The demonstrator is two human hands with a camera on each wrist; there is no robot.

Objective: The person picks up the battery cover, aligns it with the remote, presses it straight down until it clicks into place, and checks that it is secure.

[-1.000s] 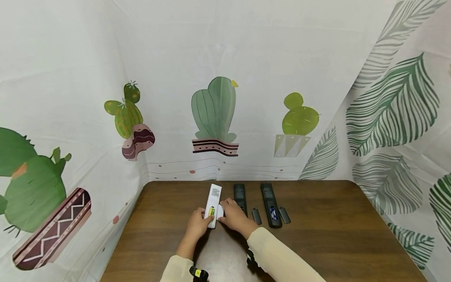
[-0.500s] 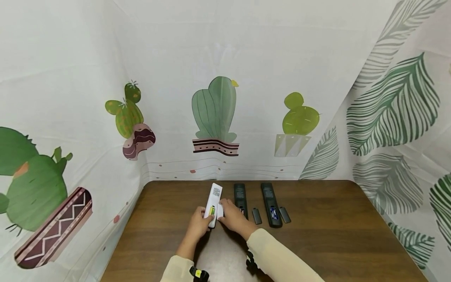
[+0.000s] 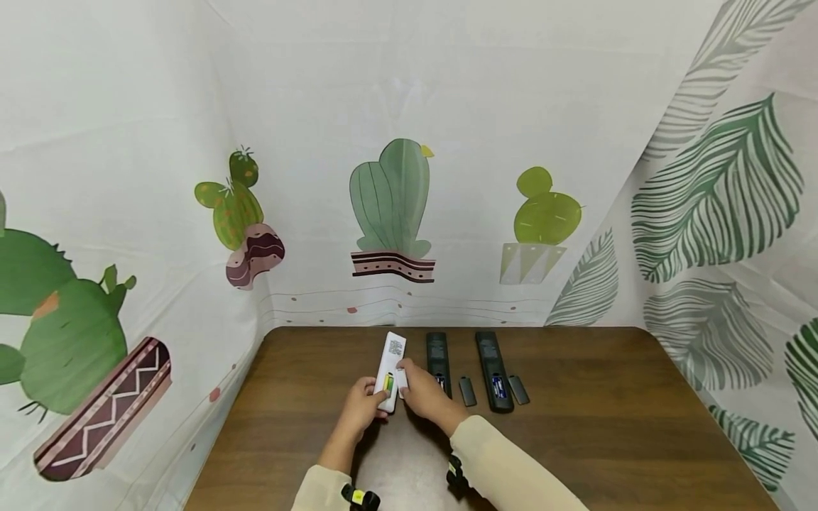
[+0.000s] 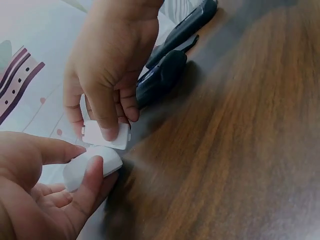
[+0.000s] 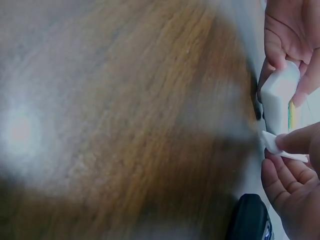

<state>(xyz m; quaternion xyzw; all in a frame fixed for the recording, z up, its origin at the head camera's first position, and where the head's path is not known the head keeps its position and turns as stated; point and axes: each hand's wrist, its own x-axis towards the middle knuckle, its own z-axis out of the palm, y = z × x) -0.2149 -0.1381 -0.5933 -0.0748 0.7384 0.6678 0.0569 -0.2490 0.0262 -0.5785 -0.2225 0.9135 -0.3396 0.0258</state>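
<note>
A white remote control point(image 3: 395, 348) is held back side up in my left hand point(image 3: 360, 409), with the thumb over its lower end. Its battery compartment is uncovered and shows a yellow-green battery point(image 3: 388, 383). Right beside the remote, my right hand point(image 3: 427, 394) pinches a small white battery cover point(image 4: 92, 134) between thumb and fingers. In the left wrist view the cover overlaps the far edge of the remote's rounded end point(image 4: 80, 170). The right wrist view shows the cover point(image 5: 271, 144) tilted close to the remote's side point(image 5: 277, 105).
Two black remotes lie to the right, a nearer one point(image 3: 437, 348) and a farther one point(image 3: 491, 362), both with uncovered battery compartments. Black battery covers lie by them, one point(image 3: 467, 391) between the remotes and another point(image 3: 519, 389) at the far right. A printed cloth point(image 3: 473, 298) hangs behind the table.
My right hand's fingers have shifted slightly on the white cover, and less of it shows in the head view. My left hand still holds the white remote. The head view has drifted a little.
</note>
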